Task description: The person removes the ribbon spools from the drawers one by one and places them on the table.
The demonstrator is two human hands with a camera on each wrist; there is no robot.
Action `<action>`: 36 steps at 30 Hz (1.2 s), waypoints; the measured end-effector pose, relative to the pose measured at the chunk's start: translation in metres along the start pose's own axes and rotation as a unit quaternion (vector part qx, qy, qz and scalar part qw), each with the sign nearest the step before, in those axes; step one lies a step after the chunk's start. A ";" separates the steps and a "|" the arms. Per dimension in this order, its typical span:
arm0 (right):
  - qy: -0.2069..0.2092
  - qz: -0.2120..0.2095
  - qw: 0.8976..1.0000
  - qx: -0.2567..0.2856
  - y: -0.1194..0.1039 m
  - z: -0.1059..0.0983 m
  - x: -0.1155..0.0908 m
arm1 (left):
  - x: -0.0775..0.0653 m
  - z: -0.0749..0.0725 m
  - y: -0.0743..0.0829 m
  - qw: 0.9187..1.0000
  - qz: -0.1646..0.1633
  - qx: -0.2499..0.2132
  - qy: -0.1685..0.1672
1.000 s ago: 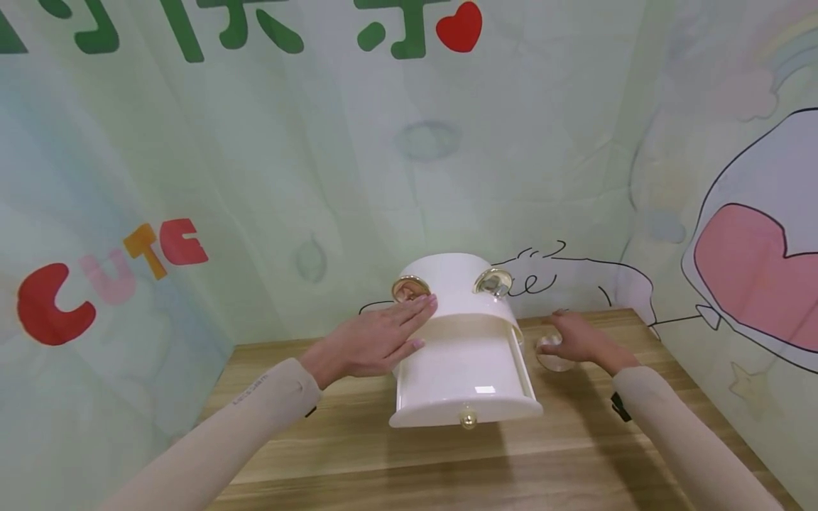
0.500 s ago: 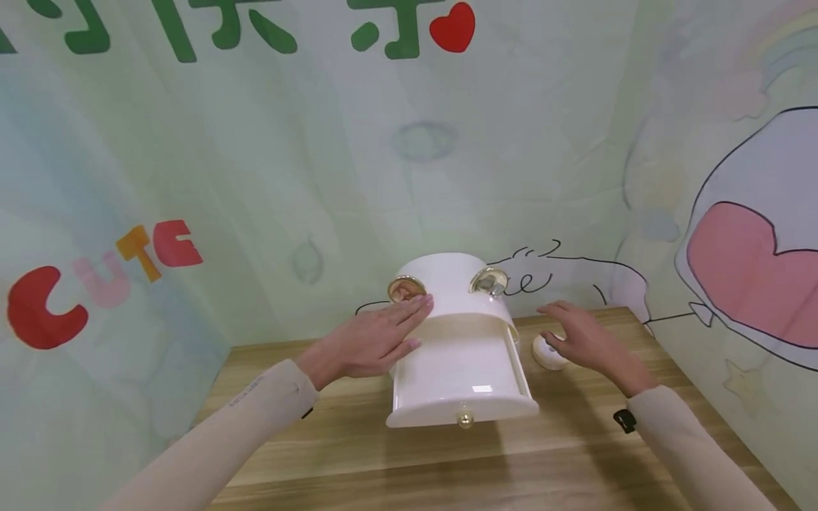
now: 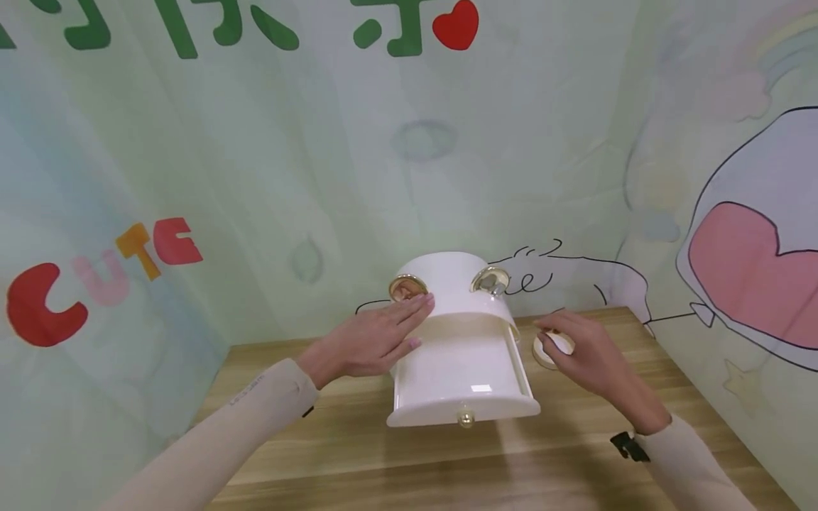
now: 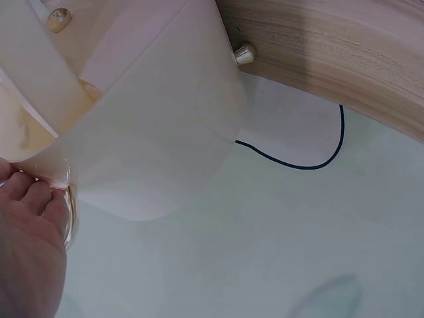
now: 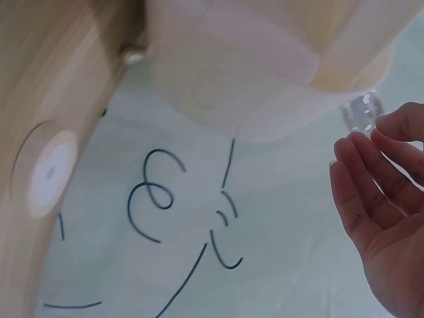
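A white rounded box [image 3: 447,273] with two gold-rimmed round ears stands on the wooden table, its drawer [image 3: 469,362] pulled out toward me. A gold ball knob [image 3: 466,419] sits on the drawer front. My left hand [image 3: 367,337] rests with straight fingers against the box's upper left, fingertips right at the left ear [image 3: 407,286]. To the right of the box, my right hand [image 3: 591,348] hovers over a small round white disc-like piece [image 3: 554,349] on the table. Its fingers bend loosely and the thumb comes close to the index fingertip, with nothing visible between them in the right wrist view.
The right ear [image 3: 490,280] also rises from the box. Behind the table [image 3: 345,454] hangs a printed cloth backdrop [image 3: 307,177] with coloured letters, a red heart and line drawings. A gold foot [image 4: 244,54] shows under the box.
My right hand has lifted off the small round piece and drawn back a little, its fingers first spreading, then bending over it again. The left hand and the box stay in place.
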State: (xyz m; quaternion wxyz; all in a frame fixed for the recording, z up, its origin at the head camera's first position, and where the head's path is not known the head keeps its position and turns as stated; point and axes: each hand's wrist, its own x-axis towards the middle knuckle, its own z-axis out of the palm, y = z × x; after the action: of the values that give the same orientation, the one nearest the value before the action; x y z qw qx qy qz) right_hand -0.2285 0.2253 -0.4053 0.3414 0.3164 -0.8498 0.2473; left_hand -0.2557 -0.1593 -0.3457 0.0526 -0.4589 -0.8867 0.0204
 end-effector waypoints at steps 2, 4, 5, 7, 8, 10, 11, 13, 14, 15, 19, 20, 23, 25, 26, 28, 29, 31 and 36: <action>0.018 -0.009 1.000 0.018 -0.008 -0.002 0.001 | 0.000 -0.001 0.000 1.000 -0.001 0.000 -0.002; 0.034 -0.018 0.999 0.038 -0.017 -0.004 0.001 | 0.000 -0.002 0.000 1.000 -0.001 -0.002 -0.004; 0.042 -0.023 0.998 0.051 -0.022 -0.005 0.001 | 0.000 -0.002 -0.001 1.000 -0.002 -0.003 -0.005; 0.061 -0.038 0.995 0.070 -0.031 -0.006 0.001 | -0.001 -0.002 -0.001 1.000 -0.002 -0.002 -0.006; 0.070 -0.046 0.993 0.078 -0.036 -0.006 0.000 | 0.000 -0.002 -0.001 1.000 -0.002 -0.002 -0.006; 0.091 -0.062 0.990 0.091 -0.046 -0.005 0.000 | 0.000 -0.002 -0.001 1.000 -0.001 -0.001 -0.006; 0.099 -0.071 0.988 0.094 -0.052 -0.004 0.000 | 0.000 -0.002 -0.001 1.000 -0.001 -0.001 -0.005; 0.114 -0.086 0.985 0.100 -0.062 -0.003 0.001 | 0.001 -0.002 -0.001 1.000 -0.002 -0.004 -0.005; 0.122 -0.095 0.983 0.104 -0.066 -0.003 0.001 | 0.001 -0.002 -0.001 1.000 -0.002 -0.006 -0.005; 0.128 -0.103 0.981 0.106 -0.071 -0.002 0.002 | 0.001 -0.002 -0.001 1.000 -0.003 -0.007 -0.006; 0.156 -0.143 0.973 0.094 -0.088 0.001 0.002 | 0.001 -0.002 0.000 1.000 -0.006 -0.009 -0.008; 0.160 -0.148 0.972 0.084 -0.092 0.002 0.000 | 0.001 -0.002 0.000 1.000 -0.006 -0.007 -0.009; 0.181 -0.183 0.965 0.057 -0.104 0.006 -0.003 | 0.001 -0.002 0.001 1.000 -0.005 -0.007 -0.008; 0.199 -0.211 0.956 0.043 -0.112 0.009 -0.004 | 0.001 -0.001 0.001 1.000 -0.004 -0.006 -0.007; 0.203 -0.223 0.953 0.039 -0.115 0.010 -0.005 | 0.001 -0.001 0.001 1.000 -0.003 -0.006 -0.006; 0.209 -0.252 0.944 0.037 -0.121 0.013 -0.005 | 0.001 0.000 0.000 1.000 -0.003 -0.007 -0.005; 0.211 -0.266 0.940 0.039 -0.124 0.015 -0.005 | 0.001 0.000 0.000 1.000 -0.003 -0.007 -0.004; 0.201 -0.286 0.936 0.038 -0.129 0.018 -0.005 | 0.001 0.000 0.000 1.000 -0.004 -0.008 -0.003; 0.178 -0.339 0.924 -0.004 -0.134 0.026 -0.006 | 0.001 -0.001 0.000 1.000 -0.008 -0.012 -0.004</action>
State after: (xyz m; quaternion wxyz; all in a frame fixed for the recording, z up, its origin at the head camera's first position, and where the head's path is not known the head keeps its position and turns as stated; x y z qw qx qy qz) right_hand -0.1416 0.1201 -0.3997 0.5517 0.5347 -0.6184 0.1653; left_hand -0.2564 -0.1587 -0.3447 0.0434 -0.4526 -0.8906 0.0108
